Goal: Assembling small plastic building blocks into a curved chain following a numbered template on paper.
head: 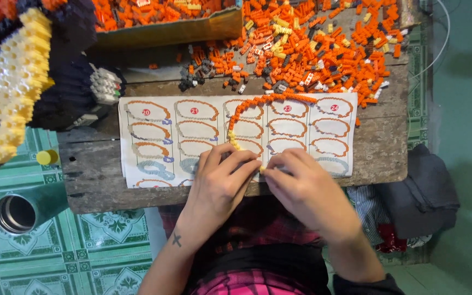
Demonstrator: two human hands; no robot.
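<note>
The large yellow, dark blue and orange brick-built model (23,71) at the far left corner of the weathered wooden desk (378,147) is cut off by the frame, so its whole shape cannot be made out. The cardboard box of orange bricks (165,22) at the far edge is also cut off at the top, and the loose heap of small orange, grey and yellow plastic bricks (312,49) spreads over the far right part of the desk, too fine to tell piece from piece. The white printed instruction sheet with rows of oval ring diagrams (192,136) lies flat along the near edge; its near middle part is hidden under the hands. A thin curved chain of joined orange and yellow bricks (247,109) arcs across the sheet from its far edge down to the hands, where its near end disappears beneath the fingers. The left hand (219,183) rests on the sheet at the near edge, fingers curled and nearly closed, tips pressed on the yellow end of the chain. The right hand (301,188) lies just beside it, touching it, its fingers bent inward and pinched together on a tiny yellow piece (261,170) at the chain's end; how that piece sits cannot be told.
</note>
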